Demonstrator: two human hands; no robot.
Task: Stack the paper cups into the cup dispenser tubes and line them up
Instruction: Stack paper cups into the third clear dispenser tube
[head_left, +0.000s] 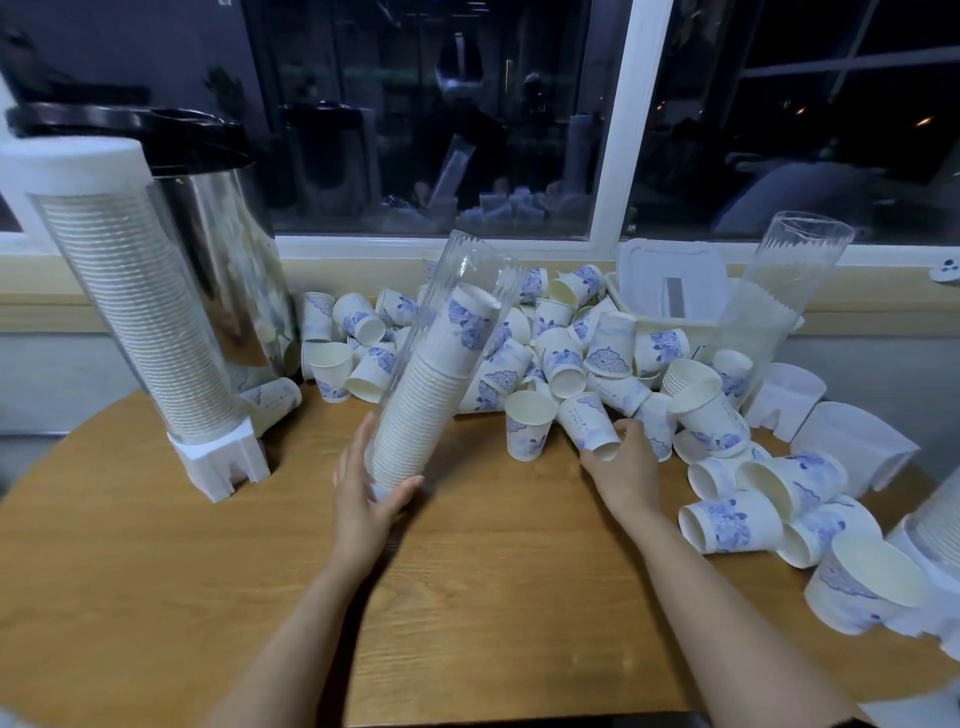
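Centre of the table (467, 613): left hand (363, 499) grips the tilted, half-full tube (457, 291) at its base; right hand (623, 467) curls round a cup (592, 423) at the pile (571, 338) front. A careless tug could topple the pile; a slack left grip could spill the stack (415, 415).

**Occlusions and frame cut-offs**
At 3 o'clock a clear plastic tube of stacked white cups (937, 525) is cut by the right edge. At centre, the left hand (363, 499) covers the lower end of the tilted clear dispenser tube (447, 353) it grips. At 10 o'clock the shiny steel urn (228, 260) is half hidden behind a filled, white-capped tube (135, 312). The faint print on the white paper cup (592, 423) in the right hand (626, 467) is too small to read.
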